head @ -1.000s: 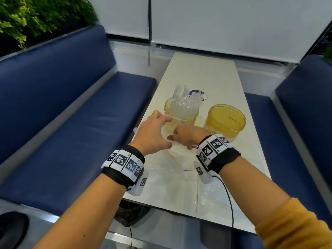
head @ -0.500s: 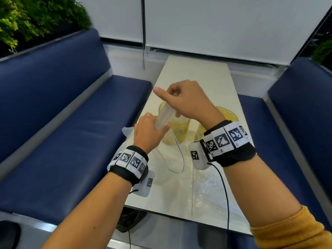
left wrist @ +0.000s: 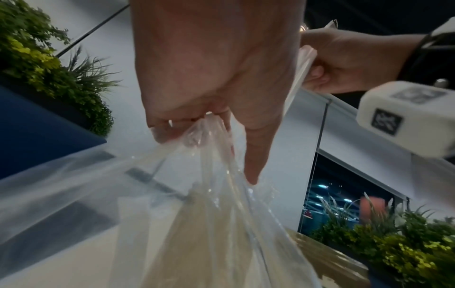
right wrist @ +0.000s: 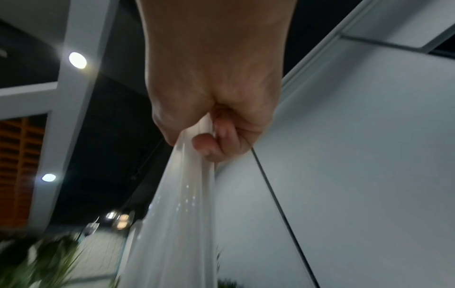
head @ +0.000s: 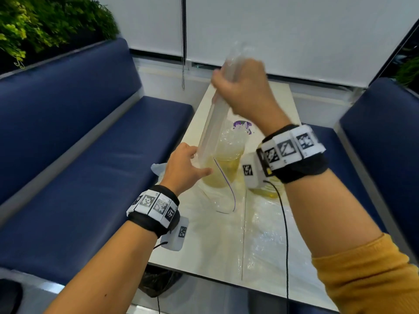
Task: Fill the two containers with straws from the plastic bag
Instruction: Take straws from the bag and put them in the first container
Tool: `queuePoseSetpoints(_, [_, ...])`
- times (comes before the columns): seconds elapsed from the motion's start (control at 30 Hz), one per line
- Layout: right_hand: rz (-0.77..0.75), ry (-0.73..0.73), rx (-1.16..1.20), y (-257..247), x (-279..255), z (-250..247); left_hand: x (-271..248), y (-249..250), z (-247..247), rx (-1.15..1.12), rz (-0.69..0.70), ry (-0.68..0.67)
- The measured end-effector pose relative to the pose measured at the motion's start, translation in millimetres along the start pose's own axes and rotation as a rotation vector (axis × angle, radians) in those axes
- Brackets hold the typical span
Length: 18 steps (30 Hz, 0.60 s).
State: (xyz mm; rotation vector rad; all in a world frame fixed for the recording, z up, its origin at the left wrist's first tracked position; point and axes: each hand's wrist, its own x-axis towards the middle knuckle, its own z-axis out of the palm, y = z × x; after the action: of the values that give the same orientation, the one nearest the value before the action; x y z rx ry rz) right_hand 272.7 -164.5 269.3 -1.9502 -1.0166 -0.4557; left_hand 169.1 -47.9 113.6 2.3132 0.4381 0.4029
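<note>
Above table (head: 229, 252), unlabelled straws (head: 215, 118) between hands

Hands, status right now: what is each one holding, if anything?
Left hand: closed, pinching the plastic bag at its mouth.
Right hand: closed, gripping a bundle of straws, raised above the bag.

A café booth: blue padded benches (head: 79, 137) flanking a narrow table (head: 226, 234)

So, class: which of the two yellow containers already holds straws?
The left container, bristling with clear straws; the right container shows none, though the wrist camera mostly hides it.
</note>
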Motion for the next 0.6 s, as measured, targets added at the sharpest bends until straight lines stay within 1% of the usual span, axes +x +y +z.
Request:
queuePoseSetpoints(0.13, [-0.052,0.157,-0.031,9,38,-27,1,-9,-3,0.087,0.016,0.03])
queuePoseSetpoints(0.2, [-0.052,0.206,-0.116,22,49,-26,1,-10,-5,0.093,0.009,0.029])
queuePoseSetpoints(0.27, [-0.02,0.208,-0.206,38,53,-16,2,-10,-7,0.094,0.012,0.025])
queuePoseSetpoints(0.37, [0.038,0.124,-0.316,65,44,10,3,-9,-11,0.093,0.028,0.025])
queuePoseSetpoints(0.43, [0.07,0.063,-0.327,85,31,30,4,-8,-14,0.081,0.023,0.024])
queuePoseSetpoints(0.53, [0.145,-0.068,-0.338,111,5,58,5,-6,-17,0.073,0.023,0.016])
queuePoseSetpoints(0.6, [0.229,-0.157,-0.349,120,-9,73,5,-4,-18,0.074,0.026,0.011])
